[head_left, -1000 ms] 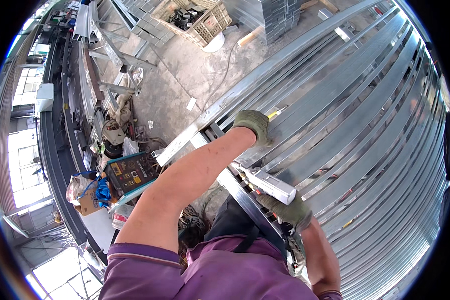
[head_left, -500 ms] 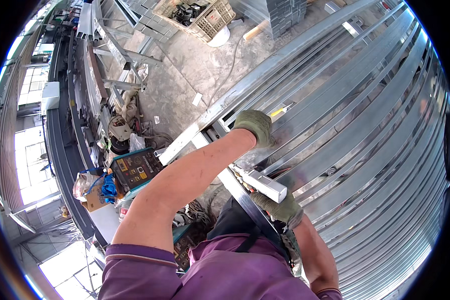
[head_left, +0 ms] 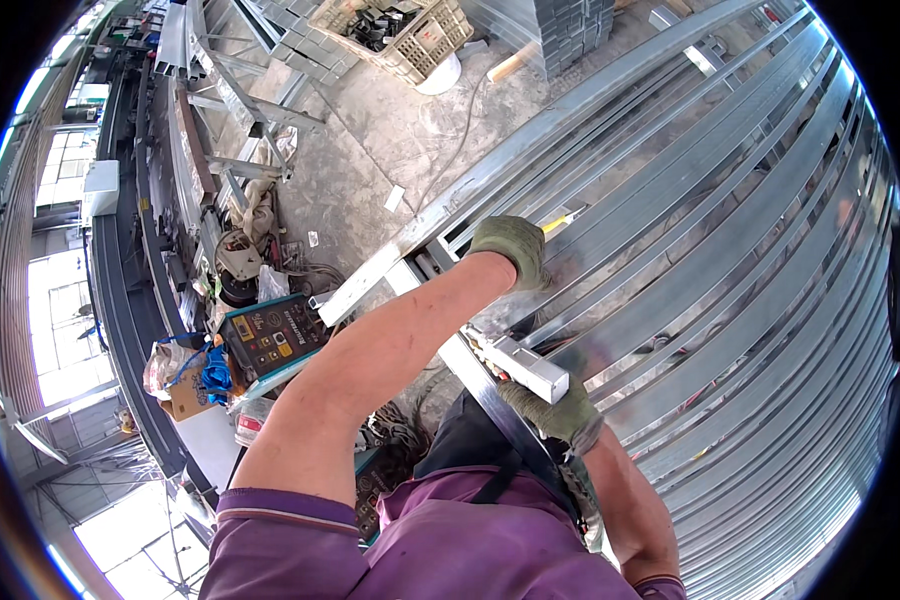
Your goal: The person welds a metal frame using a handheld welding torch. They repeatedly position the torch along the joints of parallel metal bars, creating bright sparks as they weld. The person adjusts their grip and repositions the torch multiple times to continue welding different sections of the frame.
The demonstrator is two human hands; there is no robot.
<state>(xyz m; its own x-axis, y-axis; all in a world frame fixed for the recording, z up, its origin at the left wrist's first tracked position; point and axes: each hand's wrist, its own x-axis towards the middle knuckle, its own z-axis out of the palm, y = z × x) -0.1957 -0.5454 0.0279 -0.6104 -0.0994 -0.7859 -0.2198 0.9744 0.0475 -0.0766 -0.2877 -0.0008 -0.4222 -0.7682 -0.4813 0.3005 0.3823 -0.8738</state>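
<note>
My left hand [head_left: 510, 250], in a green work glove, is closed in a fist at the corner of a metal frame [head_left: 435, 255]. What it holds, if anything, is hidden. A yellow, thin tool [head_left: 560, 222] with a pale end shows just beyond its fingers; I cannot tell whether they touch it. Close to my body, my right hand [head_left: 560, 412], gloved alike, is closed around the underside of a short silver square tube [head_left: 530, 368]. The tube hides most of its fingers. A long square bar [head_left: 485, 388] runs beneath the tube, next to my waist.
Rows of long galvanised steel strips [head_left: 730, 290] fill the right side. Left of me stands a dark machine with a control panel [head_left: 275, 340], beside bags and a carton [head_left: 188, 398]. A beige plastic crate [head_left: 410, 50] sits on the concrete floor ahead, near stacked grey metal [head_left: 570, 35].
The short square tube and my right hand have shifted slightly left together. My left hand stays at the frame corner, still closed.
</note>
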